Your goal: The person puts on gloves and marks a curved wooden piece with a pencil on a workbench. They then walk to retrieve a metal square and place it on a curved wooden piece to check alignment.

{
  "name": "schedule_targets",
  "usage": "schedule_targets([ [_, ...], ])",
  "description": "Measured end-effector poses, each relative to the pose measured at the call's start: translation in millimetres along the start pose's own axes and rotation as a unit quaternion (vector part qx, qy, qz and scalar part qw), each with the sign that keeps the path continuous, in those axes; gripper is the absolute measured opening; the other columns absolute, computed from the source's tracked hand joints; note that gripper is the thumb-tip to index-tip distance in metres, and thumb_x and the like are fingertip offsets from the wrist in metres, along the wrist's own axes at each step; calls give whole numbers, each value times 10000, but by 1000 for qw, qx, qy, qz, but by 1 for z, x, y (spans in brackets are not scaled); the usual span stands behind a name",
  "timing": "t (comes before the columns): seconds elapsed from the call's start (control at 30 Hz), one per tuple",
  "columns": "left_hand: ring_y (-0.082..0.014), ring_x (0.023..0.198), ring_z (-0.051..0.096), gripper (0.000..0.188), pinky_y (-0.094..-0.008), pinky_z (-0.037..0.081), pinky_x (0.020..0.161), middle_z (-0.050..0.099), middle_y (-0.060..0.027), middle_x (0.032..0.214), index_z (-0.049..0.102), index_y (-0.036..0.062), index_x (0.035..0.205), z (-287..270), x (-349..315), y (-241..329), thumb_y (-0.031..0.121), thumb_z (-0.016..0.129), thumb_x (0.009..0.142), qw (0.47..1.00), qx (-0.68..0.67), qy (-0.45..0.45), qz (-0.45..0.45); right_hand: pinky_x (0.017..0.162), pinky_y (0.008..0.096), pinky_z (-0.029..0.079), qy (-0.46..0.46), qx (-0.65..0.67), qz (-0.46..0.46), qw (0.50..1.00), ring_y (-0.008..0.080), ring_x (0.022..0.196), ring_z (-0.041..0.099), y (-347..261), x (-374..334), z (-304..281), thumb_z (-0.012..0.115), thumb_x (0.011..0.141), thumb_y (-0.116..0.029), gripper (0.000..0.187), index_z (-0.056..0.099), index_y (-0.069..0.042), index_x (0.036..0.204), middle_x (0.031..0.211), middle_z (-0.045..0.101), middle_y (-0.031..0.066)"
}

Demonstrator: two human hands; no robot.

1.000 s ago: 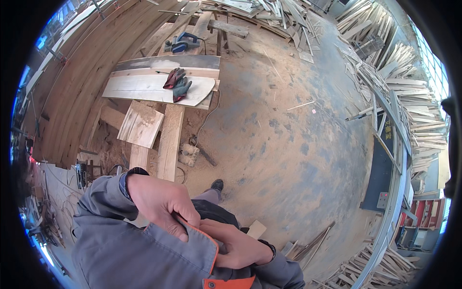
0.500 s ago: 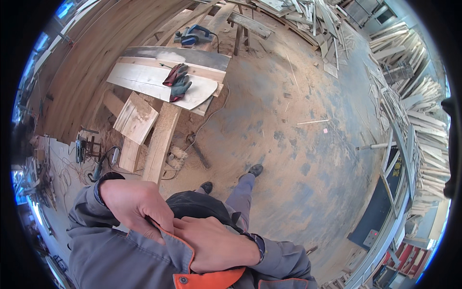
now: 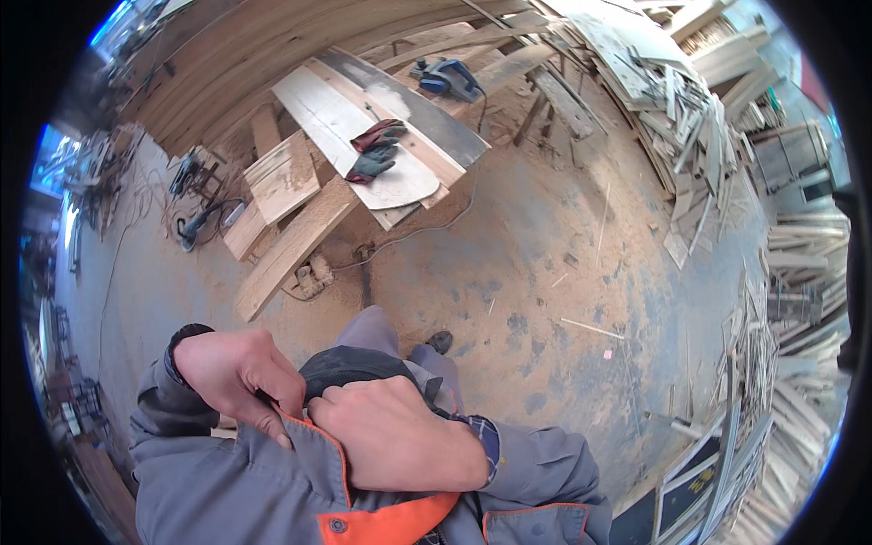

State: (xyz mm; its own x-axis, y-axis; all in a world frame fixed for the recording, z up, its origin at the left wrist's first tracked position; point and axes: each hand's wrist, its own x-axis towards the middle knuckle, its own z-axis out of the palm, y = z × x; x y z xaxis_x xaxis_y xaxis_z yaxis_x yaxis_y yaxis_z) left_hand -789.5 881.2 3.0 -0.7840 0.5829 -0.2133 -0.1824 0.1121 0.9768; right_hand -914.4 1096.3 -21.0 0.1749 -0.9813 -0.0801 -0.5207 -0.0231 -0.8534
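Observation:
My left hand (image 3: 243, 374) pinches the orange-trimmed front edge of the grey work jacket (image 3: 300, 477), thumb on the outside. Against the same edge my right hand (image 3: 395, 434) is curled, knuckles up; its fingertips are hidden, so what they grip is unclear. Dark cloth (image 3: 350, 365) bulges just beyond both hands. Ahead, a pair of red and grey work gloves (image 3: 374, 156) lies on a pale board (image 3: 331, 118) with one rounded end, well away from my hands.
A blue electric planer (image 3: 450, 80) rests on timber behind the boards. A thick plank (image 3: 295, 250) juts toward me. An angle grinder (image 3: 193, 227) and cords lie on the left. Scrap wood (image 3: 699, 136) is heaped along the right, with sawdust on the floor (image 3: 509, 263).
My view has turned left, so the boards and gloves now appear farther right and tilted. My legs have shifted in a step. Both hands stay at the jacket edge, the right fingers more curled.

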Motion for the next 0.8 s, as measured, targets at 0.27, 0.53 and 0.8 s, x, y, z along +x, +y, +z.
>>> schedule_targets([
  [0.27,-226,709,631,232,-341,481,637,697,-86,833,705,-8,945,4,29,-16,186,825,900,988,-83,111,69,604,294,416,165,-201,-248,933,179,696,546,13,-18,-45,657,767,-152,120,593,-52,786,744,516,34],
  [0.53,-253,761,609,253,-371,483,696,679,-113,873,670,-32,937,-25,53,-44,185,801,926,977,-194,39,78,699,285,476,148,-216,-356,897,190,788,605,28,5,-85,664,765,-154,132,625,-35,808,804,583,58],
  [0.8,-139,784,636,248,-313,505,688,725,-69,881,712,-19,966,-100,44,-69,146,863,859,961,-224,21,162,747,314,492,147,-183,-350,907,227,833,625,44,74,-109,658,782,-180,165,622,-25,825,818,595,70],
])
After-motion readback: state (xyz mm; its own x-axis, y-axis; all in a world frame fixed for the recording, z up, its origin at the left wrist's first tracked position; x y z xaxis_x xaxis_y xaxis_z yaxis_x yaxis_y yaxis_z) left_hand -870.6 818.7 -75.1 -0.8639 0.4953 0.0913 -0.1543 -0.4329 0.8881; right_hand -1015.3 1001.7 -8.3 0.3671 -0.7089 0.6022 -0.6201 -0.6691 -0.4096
